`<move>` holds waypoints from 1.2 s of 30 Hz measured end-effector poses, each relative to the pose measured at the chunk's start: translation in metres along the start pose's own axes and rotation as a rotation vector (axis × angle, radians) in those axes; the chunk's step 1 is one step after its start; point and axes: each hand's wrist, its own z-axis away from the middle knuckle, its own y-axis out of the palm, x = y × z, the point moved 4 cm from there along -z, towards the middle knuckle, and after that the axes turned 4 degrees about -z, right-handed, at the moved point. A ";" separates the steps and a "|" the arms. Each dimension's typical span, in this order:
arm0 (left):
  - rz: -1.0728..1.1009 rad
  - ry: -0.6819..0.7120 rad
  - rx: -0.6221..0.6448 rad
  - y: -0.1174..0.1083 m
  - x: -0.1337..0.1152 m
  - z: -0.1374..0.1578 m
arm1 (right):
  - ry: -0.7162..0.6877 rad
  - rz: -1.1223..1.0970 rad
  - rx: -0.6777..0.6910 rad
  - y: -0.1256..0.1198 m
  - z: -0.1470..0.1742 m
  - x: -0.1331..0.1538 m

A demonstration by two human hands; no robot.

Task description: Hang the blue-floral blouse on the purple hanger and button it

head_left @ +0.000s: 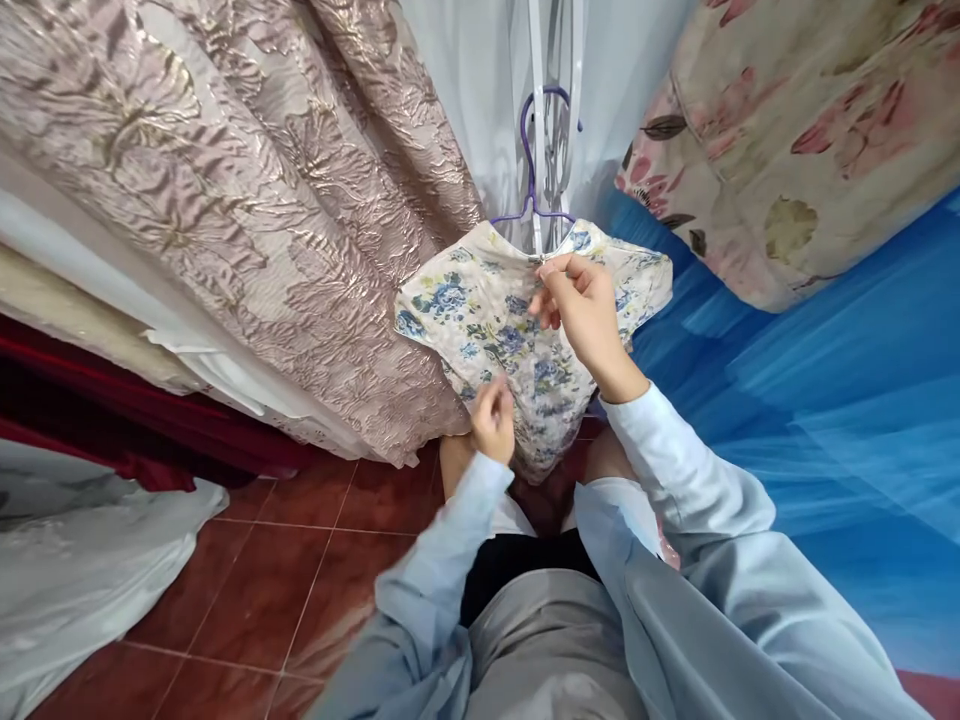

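Observation:
A white dress with blue flowers (480, 290) hangs by its shoulders from a purple hanger (530, 165). At the middle of its neckline, the thumb and forefinger of my right hand (589, 305) are pinched together on the edge of the fabric. Something tiny and shiny shows at those fingertips, too small to name. My left hand (493, 420) is closed lower down, in front of the dress's left side. Its fingers are slightly blurred, and whatever they hold, if anything, is hidden. The dress narrows downward between my knees.
Pink-gold embossed fabric (300, 200) hangs at the left, with dark red cloth (112, 400) beyond it. White metal bars (537, 60) rise behind the hanger. Floral cloth (810, 150) and blue tulle (825, 400) hang at the right. Red tiles (300, 570) cover the floor.

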 end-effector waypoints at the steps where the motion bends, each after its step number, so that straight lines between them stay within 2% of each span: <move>1: 0.028 0.026 -0.002 -0.001 -0.015 -0.030 | -0.013 0.011 -0.001 -0.002 0.005 0.001; 3: 0.049 0.150 0.072 0.002 -0.047 -0.090 | -0.041 0.031 -0.007 -0.004 0.011 0.004; 5: -0.029 0.289 0.221 0.008 -0.077 -0.137 | -0.059 0.047 -0.011 -0.005 0.012 0.007; 8: -0.200 0.438 0.363 0.013 -0.105 -0.174 | -0.056 0.072 -0.026 -0.005 0.008 0.008; 13: -0.324 0.517 0.389 0.010 -0.111 -0.178 | -0.003 0.014 -0.075 -0.001 0.000 -0.004; 20: -0.200 0.467 0.242 0.003 -0.112 -0.174 | 0.064 -0.104 -0.082 0.011 0.005 -0.016; 23: -0.085 0.415 0.185 0.000 -0.116 -0.175 | 0.111 -0.046 -0.084 0.010 0.011 -0.038; 26: 0.031 0.347 0.065 -0.013 -0.117 -0.186 | 0.254 0.120 -0.084 0.007 0.039 -0.080; 29: 0.100 0.316 -0.075 -0.039 -0.103 -0.202 | 0.364 0.213 -0.116 -0.001 0.085 -0.121; 32: 0.205 0.226 -0.214 -0.074 -0.063 -0.218 | 0.418 0.213 -0.132 -0.009 0.125 -0.153; 34: 0.428 -0.004 -0.265 -0.093 -0.022 -0.227 | 0.445 0.191 -0.129 -0.013 0.140 -0.169; 36: 0.688 -0.309 -0.222 -0.099 0.016 -0.229 | 0.464 0.166 -0.117 -0.013 0.147 -0.179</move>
